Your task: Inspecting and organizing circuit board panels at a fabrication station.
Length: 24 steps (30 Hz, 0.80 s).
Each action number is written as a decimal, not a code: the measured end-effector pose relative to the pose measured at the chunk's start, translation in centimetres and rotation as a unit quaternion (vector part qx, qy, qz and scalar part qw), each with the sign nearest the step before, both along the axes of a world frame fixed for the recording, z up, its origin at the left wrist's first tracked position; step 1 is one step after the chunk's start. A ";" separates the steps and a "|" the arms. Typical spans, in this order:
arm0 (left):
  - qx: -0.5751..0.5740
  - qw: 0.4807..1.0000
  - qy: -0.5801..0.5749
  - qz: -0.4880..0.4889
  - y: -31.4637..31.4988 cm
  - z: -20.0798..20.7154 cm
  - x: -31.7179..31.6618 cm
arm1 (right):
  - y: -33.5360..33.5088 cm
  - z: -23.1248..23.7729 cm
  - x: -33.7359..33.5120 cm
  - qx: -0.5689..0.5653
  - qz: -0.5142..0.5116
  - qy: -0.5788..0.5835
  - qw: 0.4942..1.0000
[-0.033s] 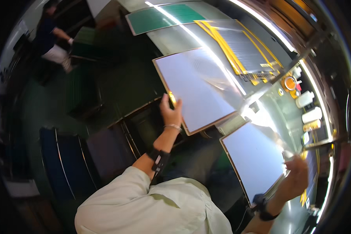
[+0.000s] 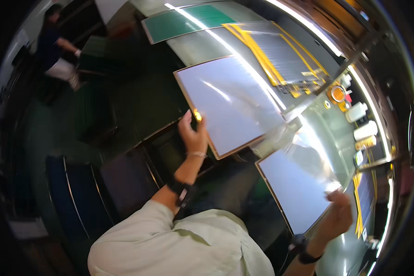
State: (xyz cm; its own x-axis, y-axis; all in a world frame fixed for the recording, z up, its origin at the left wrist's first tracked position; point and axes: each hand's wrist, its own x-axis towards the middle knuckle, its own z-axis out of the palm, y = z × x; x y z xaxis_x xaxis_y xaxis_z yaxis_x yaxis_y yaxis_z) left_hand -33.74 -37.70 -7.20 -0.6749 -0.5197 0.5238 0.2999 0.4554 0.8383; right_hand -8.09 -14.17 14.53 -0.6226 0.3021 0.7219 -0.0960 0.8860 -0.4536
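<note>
Fingers (image 2: 187, 120) of the left hand (image 2: 195, 139) are at the outer edge of the left board (image 2: 225, 108), a pale sheet with a thin brownish rim. We see thumb and forefinger standing apart around a shiny yellow spot (image 2: 198, 115) on that rim, but we cannot tell whether they grip the board or only touch it. The right hand (image 2: 336, 218) is near the outer edge of the right board (image 2: 292, 193), its fingers bent inward and blurred. Clear film (image 2: 303, 146) with strong glare reaches toward those fingertips; we cannot tell if they pinch it.

Both boards lie beside the table (image 2: 184, 49), side by side and apart, the left one overlapping the tabletop. Beyond the left board we find a stack of clear sheets (image 2: 285, 57) with yellow edges, and farther off a green sheet (image 2: 188, 24). Along the far right side stand white bottles (image 2: 356, 112), near a round orange tub (image 2: 337, 94).

We make out a dark band (image 2: 182, 192) on the left forearm and another dark strap (image 2: 303, 247) at the right wrist. At upper left we notice another person (image 2: 50, 50) in a dark top and light trousers.
</note>
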 end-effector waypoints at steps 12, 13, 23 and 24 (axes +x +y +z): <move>0.164 0.716 -0.468 -0.492 -1.4 3.2 11.7 | -4.0 -13.4 16.5 -0.578 -0.181 -0.058 0.794; 0.158 0.716 -0.457 -0.504 -0.8 3.1 12.0 | -3.5 -14.1 17.4 -0.604 -0.195 -0.065 0.770; 0.050 0.753 -0.295 -0.586 7.5 6.0 10.7 | 1.3 -16.8 17.5 -0.532 -0.299 -0.020 0.792; 0.051 0.751 -0.293 -0.589 8.0 5.9 10.5 | 1.5 -17.4 17.6 -0.535 -0.304 -0.018 0.788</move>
